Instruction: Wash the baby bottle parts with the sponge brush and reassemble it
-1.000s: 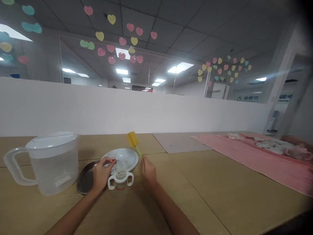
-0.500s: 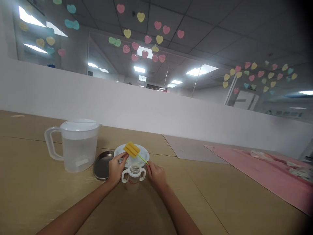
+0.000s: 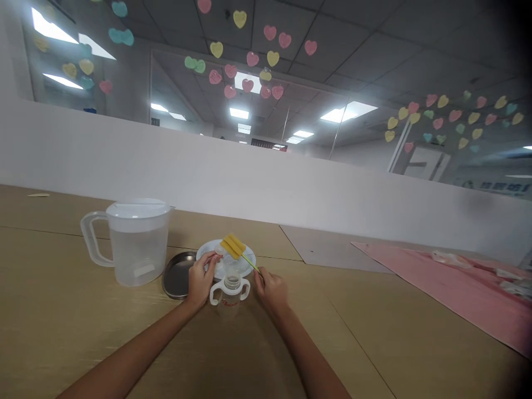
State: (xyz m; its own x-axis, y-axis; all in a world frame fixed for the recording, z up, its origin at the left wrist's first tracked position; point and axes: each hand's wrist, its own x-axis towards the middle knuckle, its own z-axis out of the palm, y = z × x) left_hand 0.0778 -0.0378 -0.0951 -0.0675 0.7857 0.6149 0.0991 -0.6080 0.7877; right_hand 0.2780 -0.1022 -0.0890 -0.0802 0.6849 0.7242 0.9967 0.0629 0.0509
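Note:
My right hand (image 3: 272,289) is closed around the thin green handle of a sponge bottle brush (image 3: 233,245), whose yellow sponge head is raised over a white plate (image 3: 251,271). My left hand (image 3: 201,277) reaches over the plate's left side, fingertips pinched together beside the sponge; what they hold, if anything, I cannot make out. Between my wrists a clear baby bottle (image 3: 231,296) stands upright, uncapped, with a white two-handled ring around its neck. Clear parts, hard to make out, lie on the plate.
A dark metal tray (image 3: 177,277) lies left of the plate, partly behind my left hand. Farther left stands a large lidded plastic pitcher (image 3: 140,249). At right a pink sheet (image 3: 440,288) carries some crumpled items. A white wall (image 3: 249,183) borders the table's back.
The brush has shifted slightly right and up, and the left fingers no longer touch its sponge head. The right hand keeps hold of the handle. The view has shifted a little.

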